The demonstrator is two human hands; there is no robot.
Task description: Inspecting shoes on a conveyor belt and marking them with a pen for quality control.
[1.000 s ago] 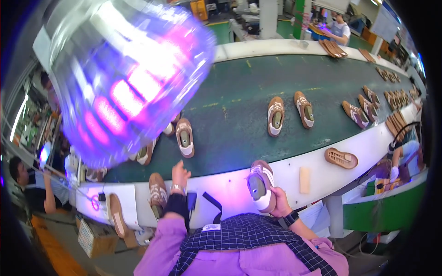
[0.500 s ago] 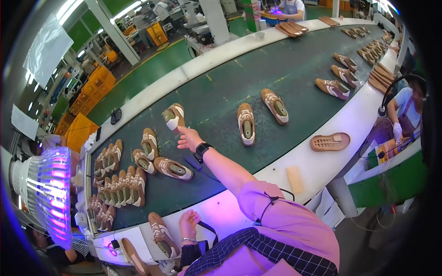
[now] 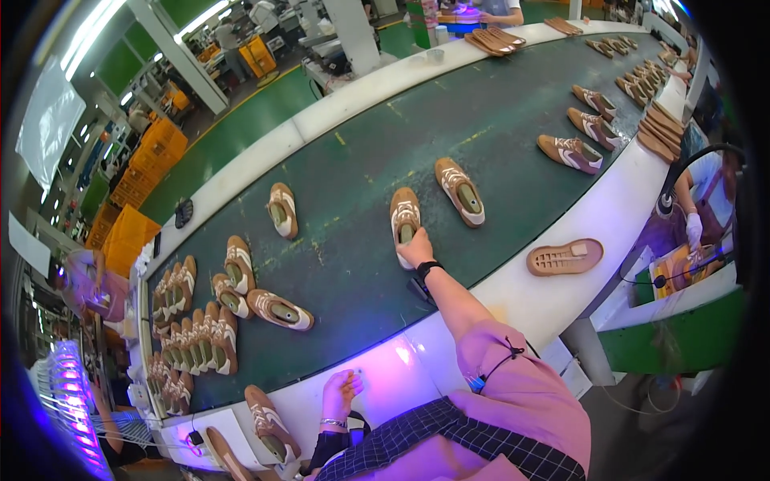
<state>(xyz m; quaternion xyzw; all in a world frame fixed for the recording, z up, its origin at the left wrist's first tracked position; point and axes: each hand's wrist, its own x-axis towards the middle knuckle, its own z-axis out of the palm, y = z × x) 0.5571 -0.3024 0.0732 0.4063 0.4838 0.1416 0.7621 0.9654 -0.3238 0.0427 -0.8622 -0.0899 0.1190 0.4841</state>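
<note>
My right hand (image 3: 415,248) grips the heel end of a brown and white sneaker (image 3: 405,207), which rests on the dark green belt (image 3: 337,200). Just right of it stands a matching sneaker (image 3: 459,192) with an olive last inside. My left hand (image 3: 343,389) hovers over the white near ledge, its fingers curled together; whatever they may hold is too small to make out. Beside that hand, toward the left, another sneaker (image 3: 271,425) lies on the ledge. A single sneaker (image 3: 281,210) sits farther left on the belt.
Rows of sneakers (image 3: 198,341) fill the belt's left end, with more sneakers (image 3: 573,151) at the right. A loose sole (image 3: 565,257) lies on the near ledge (image 3: 505,272). A purple-lit lamp (image 3: 68,401) stands at lower left. Gloved co-worker's hand (image 3: 694,228) shows at right.
My right hand has left the sneaker at far left, now standing on the belt, and moved right onto another sneaker's heel. My left hand stays curled near the ledge.
</note>
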